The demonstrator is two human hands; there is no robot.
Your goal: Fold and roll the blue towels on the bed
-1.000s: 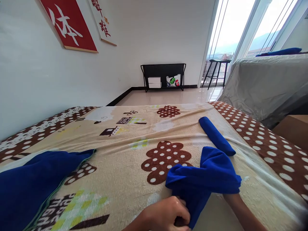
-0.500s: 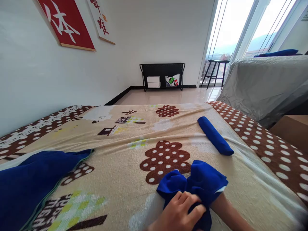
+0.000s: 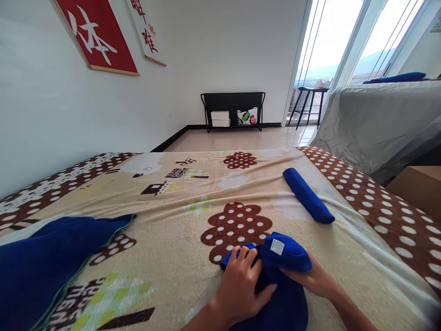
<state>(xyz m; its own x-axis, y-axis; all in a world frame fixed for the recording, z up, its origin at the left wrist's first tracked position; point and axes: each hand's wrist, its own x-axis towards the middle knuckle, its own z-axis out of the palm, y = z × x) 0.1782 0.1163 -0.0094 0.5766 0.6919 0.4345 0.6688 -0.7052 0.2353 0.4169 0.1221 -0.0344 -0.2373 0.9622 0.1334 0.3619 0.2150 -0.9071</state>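
A blue cloth (image 3: 279, 299) lies bunched on the blanket at the bottom of the view, with a small white label showing on its raised fold. My left hand (image 3: 241, 280) grips its left side from above, fingers bent over the fabric and thumb pointing right. From the right, my right hand (image 3: 315, 278) holds the raised fold; most of its fingers are hidden under the cloth. Beyond it rests a tightly rolled blue cloth (image 3: 308, 195), touched by neither hand. At the left a larger blue cloth (image 3: 51, 262) with a green edge is spread out loosely.
A beige patterned blanket (image 3: 165, 243) with brown dotted borders covers the surface. Further off stand a black rack (image 3: 232, 108) by the wall and a dark stool (image 3: 312, 89) by the window. A sheet-covered piece of furniture (image 3: 379, 119) and a cardboard box (image 3: 418, 186) are at the right.
My left hand has moved up and left onto the cloth's left part. My right hand has come up from behind the cloth, folding its right part over so that the label now faces up.
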